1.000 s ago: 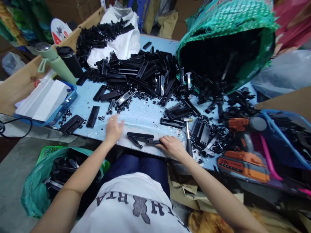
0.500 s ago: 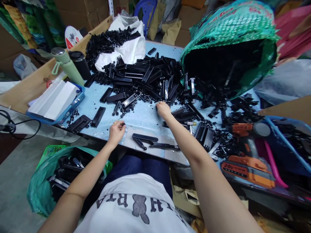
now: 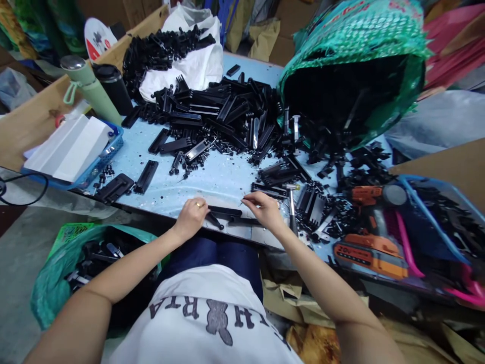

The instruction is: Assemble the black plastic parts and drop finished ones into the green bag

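Note:
A black jointed plastic arm (image 3: 224,211) lies on the near edge of the blue table, with a short link ending in a round knob angled toward me. My left hand (image 3: 192,217) is curled closed at the left end of this arm; whatever its fingertips hold is hidden. Just above the arm's right part, my right hand (image 3: 264,208) has thumb and forefinger pinched on a small thin pin, its tip pointing down and left. To the right of that hand lies a hammer (image 3: 292,205).
A heap of black plastic parts (image 3: 223,111) covers the table's middle. An open green sack (image 3: 352,55) spills more parts at right, near an orange cordless drill (image 3: 373,253) and a blue basket (image 3: 435,212). Bottles (image 3: 94,93) and a blue tray (image 3: 83,177) stand left.
My right hand has come back from the small parts by the heap toward the jointed arm, now with a thin pin. My left hand has moved right, to the arm's left end.

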A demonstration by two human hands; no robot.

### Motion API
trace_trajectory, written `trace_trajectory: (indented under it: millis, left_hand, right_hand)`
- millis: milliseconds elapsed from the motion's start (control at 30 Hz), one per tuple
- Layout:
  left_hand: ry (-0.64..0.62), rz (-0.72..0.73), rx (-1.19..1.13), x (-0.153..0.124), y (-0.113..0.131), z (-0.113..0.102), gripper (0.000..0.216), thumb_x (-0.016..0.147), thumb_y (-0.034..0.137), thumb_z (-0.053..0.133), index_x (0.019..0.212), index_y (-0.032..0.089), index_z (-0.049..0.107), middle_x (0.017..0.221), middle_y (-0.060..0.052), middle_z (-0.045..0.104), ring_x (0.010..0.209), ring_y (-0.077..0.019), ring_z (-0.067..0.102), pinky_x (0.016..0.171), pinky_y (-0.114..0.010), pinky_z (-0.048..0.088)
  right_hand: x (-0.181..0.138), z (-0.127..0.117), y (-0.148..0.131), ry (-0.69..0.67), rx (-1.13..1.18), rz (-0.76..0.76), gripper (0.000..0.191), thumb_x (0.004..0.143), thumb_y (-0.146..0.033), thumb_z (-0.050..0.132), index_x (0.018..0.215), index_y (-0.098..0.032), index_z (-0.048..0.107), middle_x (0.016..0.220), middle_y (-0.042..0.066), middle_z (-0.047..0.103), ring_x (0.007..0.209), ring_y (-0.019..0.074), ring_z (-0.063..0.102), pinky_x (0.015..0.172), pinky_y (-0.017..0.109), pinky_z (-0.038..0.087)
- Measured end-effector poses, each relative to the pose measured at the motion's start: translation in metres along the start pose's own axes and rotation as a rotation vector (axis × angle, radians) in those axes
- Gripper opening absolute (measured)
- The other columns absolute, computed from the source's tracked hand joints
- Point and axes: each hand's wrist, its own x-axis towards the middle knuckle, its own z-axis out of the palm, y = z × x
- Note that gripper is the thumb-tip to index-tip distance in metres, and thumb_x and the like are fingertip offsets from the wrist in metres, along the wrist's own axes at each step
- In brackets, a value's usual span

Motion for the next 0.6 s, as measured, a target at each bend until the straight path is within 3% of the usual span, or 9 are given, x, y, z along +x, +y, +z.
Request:
trace_trajectory:
  millis: [100, 233, 333, 433, 533, 600]
  left_hand:
    - [-0.036, 0.136, 0.024, -0.010, -0.003, 0.010, 0.020, 0.088, 0.014, 0.045, 0.100, 0.015, 0.062, 0.106, -0.013, 0.064, 0.113, -0.0252, 0.055, 0.089, -0.042, 0.047]
    - [0.039, 0.111, -0.020, -0.019, -0.008, 0.018, 0.029, 0.088, 0.019, 0.048, 0.116, 0.016, 0.055, 0.118, -0.016, 0.059, 0.120, -0.0242, 0.050, 0.096, -0.043, 0.044]
    - [0.020, 0.089, 0.034, -0.015, -0.004, 0.016, 0.035, 0.088, 0.023, 0.049, 0.123, 0.018, 0.051, 0.123, -0.015, 0.057, 0.123, -0.0267, 0.046, 0.101, -0.049, 0.037]
    - [-0.103, 0.183, 0.097, -0.001, 0.008, 0.015, 0.035, 0.089, 0.026, 0.046, 0.123, 0.019, 0.051, 0.125, -0.014, 0.056, 0.126, -0.0274, 0.043, 0.104, -0.052, 0.029]
    - [-0.286, 0.265, 0.157, 0.019, 0.019, 0.023, 0.044, 0.087, 0.034, 0.050, 0.126, 0.014, 0.048, 0.124, -0.017, 0.055, 0.120, -0.0284, 0.048, 0.100, -0.047, 0.034]
    - [-0.358, 0.253, 0.190, 0.033, 0.023, 0.031, 0.048, 0.086, 0.039, 0.051, 0.124, 0.010, 0.048, 0.112, -0.018, 0.061, 0.107, -0.0278, 0.056, 0.089, -0.041, 0.042]
  right_hand:
    - [-0.014, 0.002, -0.002, 0.004, -0.029, -0.064, 0.024, 0.087, -0.038, 0.051, 0.083, -0.018, 0.064, 0.079, 0.006, 0.065, 0.073, 0.0160, 0.062, 0.066, 0.028, 0.050]
    - [-0.025, 0.009, 0.007, 0.026, -0.134, -0.137, 0.024, 0.090, -0.033, 0.046, 0.087, -0.018, 0.064, 0.088, 0.008, 0.066, 0.082, 0.0157, 0.063, 0.073, 0.028, 0.050]
    - [-0.031, 0.018, 0.016, -0.012, -0.258, -0.206, 0.024, 0.092, -0.028, 0.042, 0.093, -0.019, 0.065, 0.092, 0.007, 0.067, 0.085, 0.0142, 0.062, 0.085, 0.033, 0.047]
    - [-0.038, 0.024, 0.024, -0.050, -0.348, -0.291, 0.025, 0.093, -0.024, 0.039, 0.098, -0.018, 0.063, 0.094, 0.007, 0.067, 0.088, 0.0135, 0.060, 0.096, 0.040, 0.038]
    - [-0.044, 0.021, 0.034, -0.130, -0.446, -0.330, 0.031, 0.092, -0.033, 0.042, 0.113, -0.017, 0.058, 0.107, 0.011, 0.063, 0.097, 0.0173, 0.056, 0.088, 0.037, 0.041]
    - [-0.046, 0.014, 0.042, -0.153, -0.566, -0.301, 0.044, 0.089, -0.047, 0.044, 0.114, -0.014, 0.057, 0.106, 0.014, 0.062, 0.093, 0.0205, 0.056, 0.078, 0.034, 0.043]
